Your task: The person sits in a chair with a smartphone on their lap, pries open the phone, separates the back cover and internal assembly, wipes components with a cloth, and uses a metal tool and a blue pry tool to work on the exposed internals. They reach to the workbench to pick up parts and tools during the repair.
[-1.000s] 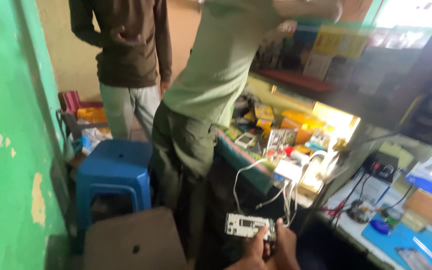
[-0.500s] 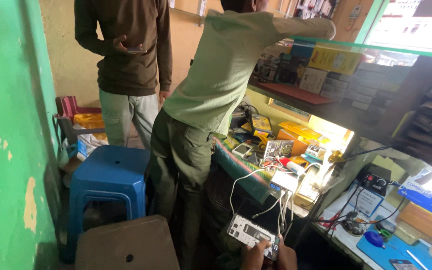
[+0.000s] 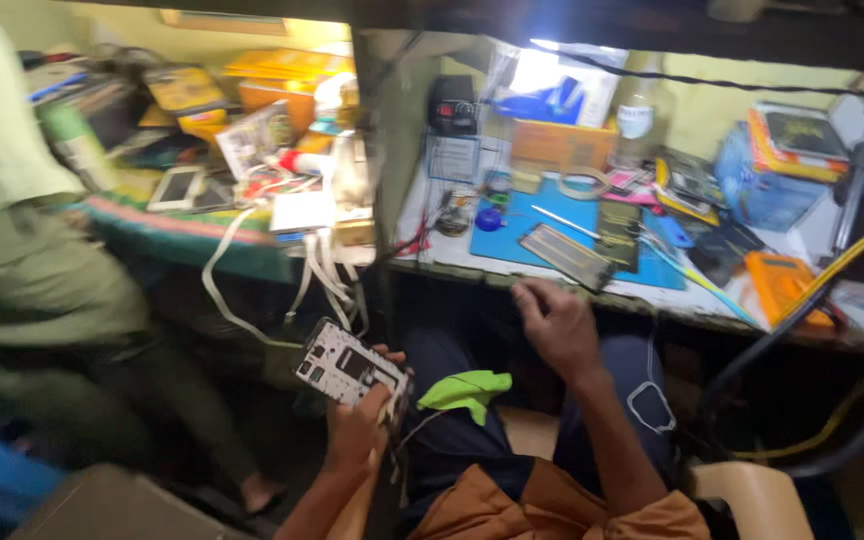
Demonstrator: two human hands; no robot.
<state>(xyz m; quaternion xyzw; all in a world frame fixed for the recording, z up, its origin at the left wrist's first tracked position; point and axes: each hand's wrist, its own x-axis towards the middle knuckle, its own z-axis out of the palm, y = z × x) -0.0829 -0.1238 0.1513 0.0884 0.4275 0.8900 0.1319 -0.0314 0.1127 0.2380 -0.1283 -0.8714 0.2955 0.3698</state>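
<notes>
While one person in green clothing (image 3: 22, 250) stands at the far left, the left hand (image 3: 357, 435) grips one opened phone (image 3: 350, 368) with its perforated inner plate up, low beside the knee. One green cloth (image 3: 467, 390) lies on the lap, and the right hand (image 3: 552, 320) hangs loosely curled and empty just below the bench edge (image 3: 572, 290), under one blue mat (image 3: 552, 225).

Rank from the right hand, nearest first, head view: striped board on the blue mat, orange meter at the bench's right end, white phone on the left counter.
From the right hand:
1. Striped board, on the blue mat just above the hand.
2. Orange meter, off to the right on the bench edge.
3. White phone, far left on the cluttered counter.
</notes>
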